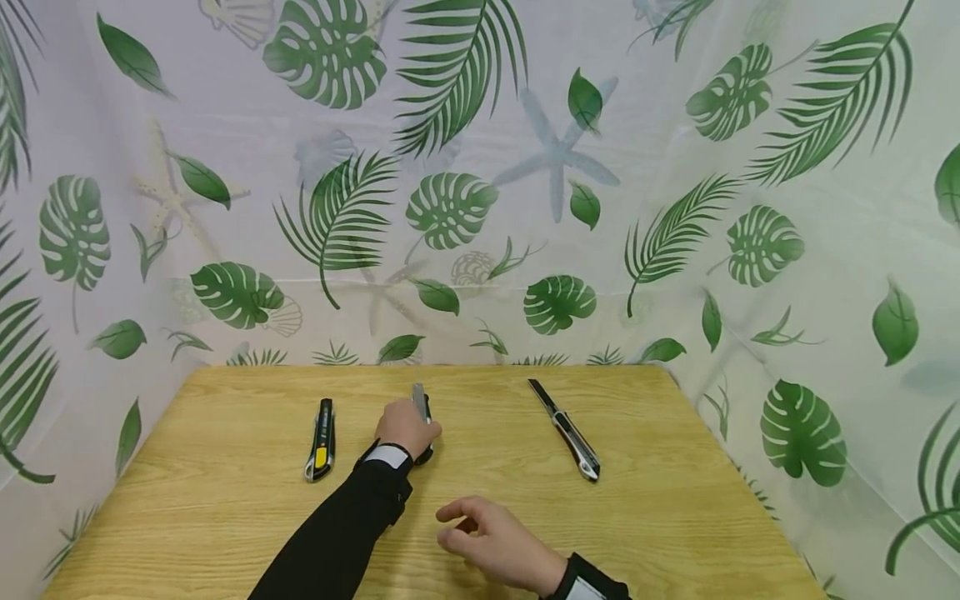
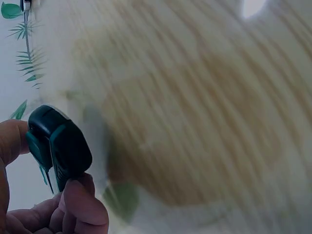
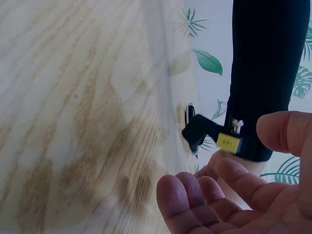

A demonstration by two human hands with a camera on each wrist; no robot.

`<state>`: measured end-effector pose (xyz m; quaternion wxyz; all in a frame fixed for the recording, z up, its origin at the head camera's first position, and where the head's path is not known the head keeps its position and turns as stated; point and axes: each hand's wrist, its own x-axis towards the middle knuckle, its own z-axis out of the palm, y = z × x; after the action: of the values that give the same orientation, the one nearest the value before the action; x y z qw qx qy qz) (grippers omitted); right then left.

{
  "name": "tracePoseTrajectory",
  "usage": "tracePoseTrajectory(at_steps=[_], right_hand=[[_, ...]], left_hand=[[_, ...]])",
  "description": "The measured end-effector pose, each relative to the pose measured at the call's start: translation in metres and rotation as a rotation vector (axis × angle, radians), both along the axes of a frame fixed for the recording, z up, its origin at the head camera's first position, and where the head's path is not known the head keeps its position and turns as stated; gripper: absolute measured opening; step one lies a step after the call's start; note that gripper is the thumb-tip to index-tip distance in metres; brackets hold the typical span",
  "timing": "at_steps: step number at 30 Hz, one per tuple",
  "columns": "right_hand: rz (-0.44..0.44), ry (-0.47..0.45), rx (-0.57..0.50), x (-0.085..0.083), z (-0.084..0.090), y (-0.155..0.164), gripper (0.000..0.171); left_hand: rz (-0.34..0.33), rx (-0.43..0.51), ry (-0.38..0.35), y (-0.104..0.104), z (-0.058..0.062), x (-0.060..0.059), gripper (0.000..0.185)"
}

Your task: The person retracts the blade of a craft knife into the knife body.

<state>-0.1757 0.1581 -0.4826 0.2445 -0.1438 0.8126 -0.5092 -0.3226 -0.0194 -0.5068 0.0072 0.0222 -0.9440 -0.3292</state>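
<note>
My left hand [image 1: 407, 427] pinches a box cutter [image 1: 418, 397] near the middle of the table, its grey end pointing to the back. In the left wrist view the dark butt of this box cutter [image 2: 71, 150] shows between thumb and fingertips. A black and yellow box cutter [image 1: 322, 442] lies to the left of that hand. Nearer the front, my right hand [image 1: 501, 543] hovers with loosely bent fingers and nothing in them. Another box cutter [image 1: 567, 432], silver and black with its blade out, lies farther right.
The wooden table [image 1: 660, 517] carries the box cutters. A pale cloth [image 1: 480, 333] printed with green leaves hangs behind and along both sides of it. In the right wrist view the left sleeve [image 3: 265, 58] crosses close by the right hand.
</note>
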Motion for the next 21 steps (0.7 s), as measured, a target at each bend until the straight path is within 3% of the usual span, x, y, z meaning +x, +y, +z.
tracePoseTrajectory(at_steps=[6,11,17,21], right_hand=[[0.012,0.012,0.000,0.000,-0.002,0.002,0.034],[0.007,0.020,0.014,-0.001,-0.003,0.003,0.034],[-0.005,0.069,0.056,-0.008,-0.004,0.015,0.038],[-0.052,0.196,0.133,-0.022,-0.007,0.035,0.042]], left_hand=[[0.003,-0.085,-0.013,0.018,-0.009,-0.004,0.034],[0.016,-0.094,0.003,0.019,-0.008,-0.001,0.043],[-0.037,0.006,0.042,0.004,-0.007,0.020,0.049],[-0.081,0.058,0.099,-0.011,-0.013,0.041,0.047]])
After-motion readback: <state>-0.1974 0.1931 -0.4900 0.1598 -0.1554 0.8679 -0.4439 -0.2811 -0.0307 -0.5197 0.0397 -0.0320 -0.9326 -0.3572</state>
